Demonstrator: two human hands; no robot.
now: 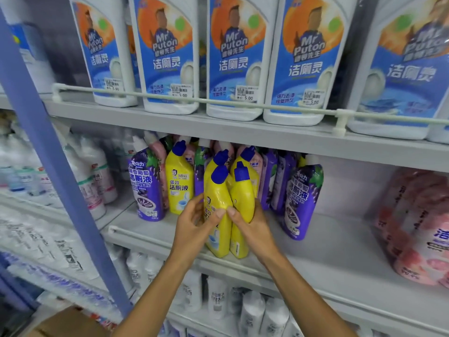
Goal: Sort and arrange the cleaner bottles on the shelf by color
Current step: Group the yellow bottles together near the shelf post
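on the middle shelf (340, 242), past one purple bottle (145, 188) and a lone yellow bottle (179, 186), your left hand (194, 224) and right hand (255, 227) each curl their fingers round one front yellow bottle (217, 200), holding the pair together at the shelf's front edge before two rear yellow bottles (247, 159), likely to group all five yellows, left of the purple cluster (301, 198).

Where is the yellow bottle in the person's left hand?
In the head view the yellow bottle is mid-frame at the front edge of the middle shelf, gripped by the left hand and touching a second yellow bottle in the right hand.
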